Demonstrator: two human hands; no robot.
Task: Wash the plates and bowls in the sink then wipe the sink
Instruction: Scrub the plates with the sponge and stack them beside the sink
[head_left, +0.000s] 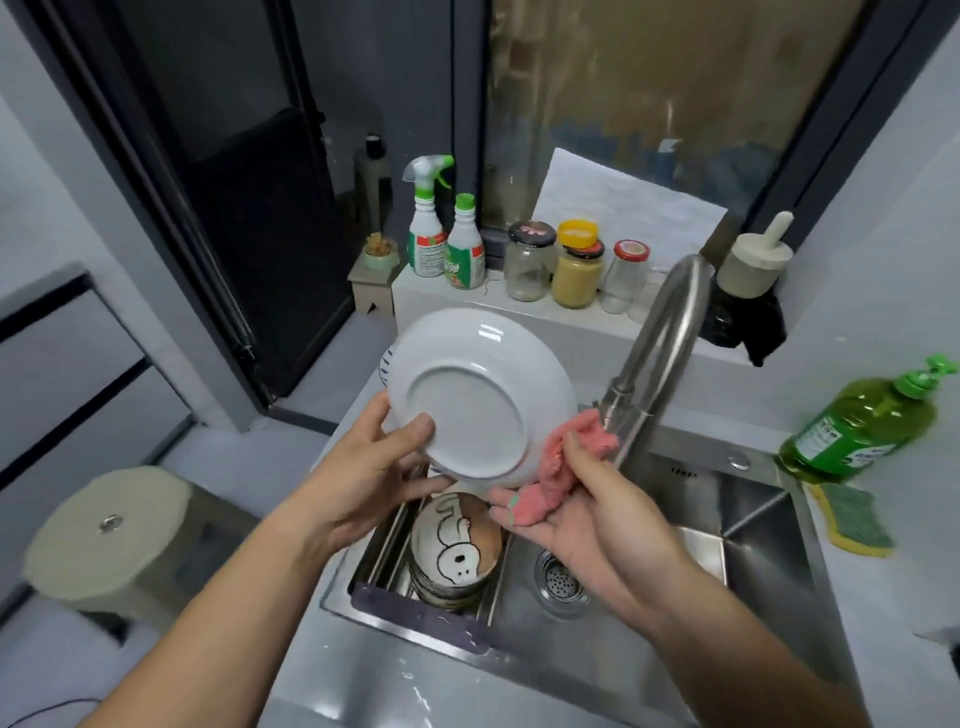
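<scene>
My left hand (382, 470) grips a white plate (480, 392) by its lower left rim, thumb on the underside, which faces me. The plate is held tilted above the steel sink (753, 525). My right hand (587, 519) holds a pink cloth (558, 467) against the plate's lower right edge. Below the plate, bowls with a cartoon pattern (457, 551) are stacked in a drain rack (415, 616) set in the sink's left side. Another patterned dish (387, 364) peeks out behind the plate's left rim.
The curved steel tap (660, 353) rises right beside the cloth. A green dish-soap bottle (862, 421) and a green-yellow sponge (852, 522) lie on the right counter. Spray bottles (428, 228) and jars (576, 270) line the back ledge. The sink drain (563, 579) is uncovered.
</scene>
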